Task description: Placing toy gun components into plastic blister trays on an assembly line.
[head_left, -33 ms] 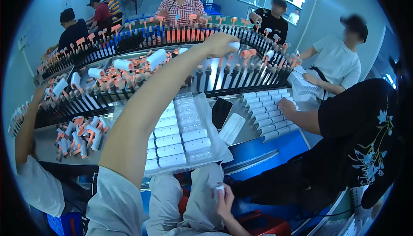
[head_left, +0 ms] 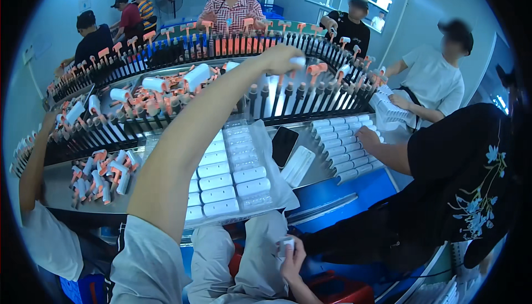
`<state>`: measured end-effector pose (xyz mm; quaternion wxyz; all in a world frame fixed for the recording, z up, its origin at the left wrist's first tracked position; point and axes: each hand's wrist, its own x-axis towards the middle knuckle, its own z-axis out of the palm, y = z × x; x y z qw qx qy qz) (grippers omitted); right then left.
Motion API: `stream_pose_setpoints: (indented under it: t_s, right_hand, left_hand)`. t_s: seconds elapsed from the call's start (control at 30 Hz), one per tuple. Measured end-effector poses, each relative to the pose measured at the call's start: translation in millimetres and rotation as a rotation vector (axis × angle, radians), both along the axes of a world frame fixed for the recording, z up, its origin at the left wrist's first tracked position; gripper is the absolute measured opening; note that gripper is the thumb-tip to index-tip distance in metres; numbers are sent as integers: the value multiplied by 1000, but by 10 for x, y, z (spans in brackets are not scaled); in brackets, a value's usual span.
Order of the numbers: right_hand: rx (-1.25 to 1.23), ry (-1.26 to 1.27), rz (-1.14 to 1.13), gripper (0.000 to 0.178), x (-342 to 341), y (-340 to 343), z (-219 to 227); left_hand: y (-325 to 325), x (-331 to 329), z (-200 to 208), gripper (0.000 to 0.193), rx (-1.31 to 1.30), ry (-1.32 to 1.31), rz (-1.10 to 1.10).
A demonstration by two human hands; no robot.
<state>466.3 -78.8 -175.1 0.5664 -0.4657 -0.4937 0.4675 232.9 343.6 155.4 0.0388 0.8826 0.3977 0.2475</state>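
Observation:
My left arm reaches far across the table, and my left hand (head_left: 282,60) is closed around a small white plastic part (head_left: 298,61) above the rack of upright black rods (head_left: 271,102). Low over my lap, my right hand (head_left: 292,259) grips a short white plastic shell (head_left: 286,243) between thumb and fingers. Between the two hands lies a clear plastic tray (head_left: 256,200), partly filled with rows of white plastic shells (head_left: 218,194). My left forearm hides part of this tray.
White shells with orange inserts (head_left: 105,174) are heaped at left. A black phone (head_left: 284,144) and a white slab-shaped object (head_left: 299,165) lie right of the tray. A co-worker's hand (head_left: 368,138) touches rows of white shells (head_left: 343,152). Other people sit around the rod line.
My left hand has shifted slightly left with the white part. My right hand has turned its shell a little. Across the table, the person in the checked shirt has moved a hand.

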Motion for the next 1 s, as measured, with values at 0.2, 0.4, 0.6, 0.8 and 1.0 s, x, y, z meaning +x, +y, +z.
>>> stream_pose_setpoints:
  t_s: [0.2, 0.4, 0.6, 0.8, 1.0]
  right_hand:
    - [281, 19, -219, 35, 166, 900, 1112]
    - [530, -129, -32, 36, -291, 2181, 2128]
    - [944, -550, -14, 34, -675, 3518, 2795]
    - [1096, -810, 142, 40, -1307, 3837, 2860]
    - [992, -1081, 289, 48, -1995, 3767, 2808]
  left_hand:
    - [-152, -355, 192, 43, -68, 245, 137]
    - [-374, -812, 106, 42, 136, 285, 232]
    - [-570, -1217, 174, 47, -39, 242, 374]
    - [-919, -1328, -128, 43, -122, 145, 700]
    - [-1346, -1603, -423, 41, 207, 261, 767]
